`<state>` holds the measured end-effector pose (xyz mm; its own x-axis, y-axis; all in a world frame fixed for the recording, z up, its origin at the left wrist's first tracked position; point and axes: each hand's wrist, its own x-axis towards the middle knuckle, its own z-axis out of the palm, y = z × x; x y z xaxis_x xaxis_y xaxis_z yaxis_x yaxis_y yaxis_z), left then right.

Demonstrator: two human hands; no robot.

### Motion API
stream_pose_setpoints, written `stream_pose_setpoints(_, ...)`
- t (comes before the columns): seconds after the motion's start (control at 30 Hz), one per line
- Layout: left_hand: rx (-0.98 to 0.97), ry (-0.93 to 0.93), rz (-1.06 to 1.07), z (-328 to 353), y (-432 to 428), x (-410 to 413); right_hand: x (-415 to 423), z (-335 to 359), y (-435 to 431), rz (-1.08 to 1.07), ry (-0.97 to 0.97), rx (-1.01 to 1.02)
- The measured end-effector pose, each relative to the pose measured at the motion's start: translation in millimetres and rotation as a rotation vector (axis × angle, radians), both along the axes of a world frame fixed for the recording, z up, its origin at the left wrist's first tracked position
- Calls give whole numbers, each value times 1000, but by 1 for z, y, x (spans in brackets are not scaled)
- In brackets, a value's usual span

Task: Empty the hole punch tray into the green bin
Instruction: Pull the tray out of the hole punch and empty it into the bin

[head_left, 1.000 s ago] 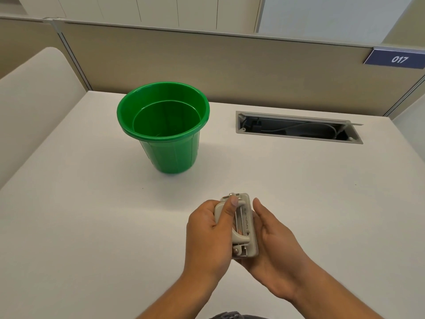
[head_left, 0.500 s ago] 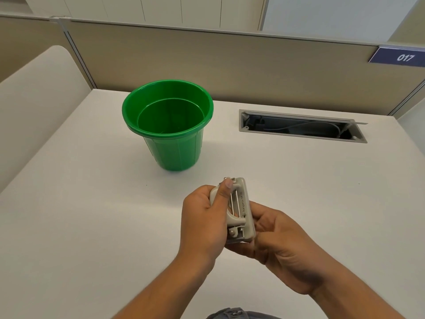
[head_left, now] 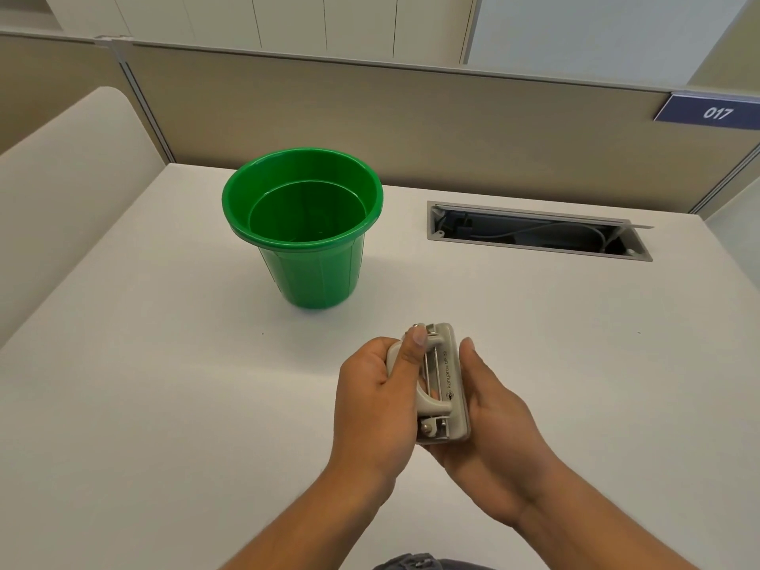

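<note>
- Punch point(head_left: 442, 384): a grey two-hole punch held above the desk point(head_left: 123, 405) at lower centre of the frame, its long axis running from the bottom edge toward the top, tipped slightly left at the far end. The lever side faces up and left; the base, where the chip tray would sit, faces right and down and is mostly hidden.
- Bin point(head_left: 302, 228): green, upright, mouth open, at upper centre-left of the frame. It stands well apart from the punch, up and to the left of it, on the line the punch's far end roughly points along. Its floor looks bare, though small chips would be hard to see.
- Left hand point(head_left: 374, 409): wrapped around the lever side of the punch, thumb laid along the top toward the far end, fingers curled under and out of sight. It is closed firmly on the punch, and is the hand nearer the bin.
- Right hand point(head_left: 491, 409): palm turned inward against the base edge, fingers cupped beneath, thumb tip up beside the far corner. It touches the punch; whether it grips the tray itself cannot be told.
- Judgement: the tray appears to be still fitted, so the carry up and left to the bin mouth is yet to be made.
- Cable slot point(head_left: 538, 230): upper right, clear of that path.
</note>
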<state>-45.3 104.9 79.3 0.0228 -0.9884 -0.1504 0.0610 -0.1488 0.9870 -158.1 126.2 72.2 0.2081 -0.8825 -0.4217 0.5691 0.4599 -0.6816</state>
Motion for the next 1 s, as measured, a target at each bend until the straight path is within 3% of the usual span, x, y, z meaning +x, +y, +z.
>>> stream_pose_setpoints(0.27, 14, 112, 1, 2, 1, 3, 5, -2, 0, -100, -123, 35)
stream_pose_setpoints(0.67, 181, 563, -83, 2, -3, 13, 4, 3, -5, -160, -262, 180)
stream_pose_setpoints(1.0, 316, 772, -101, -7, -6, 18, 2, 10, -3, -188, -333, 261)
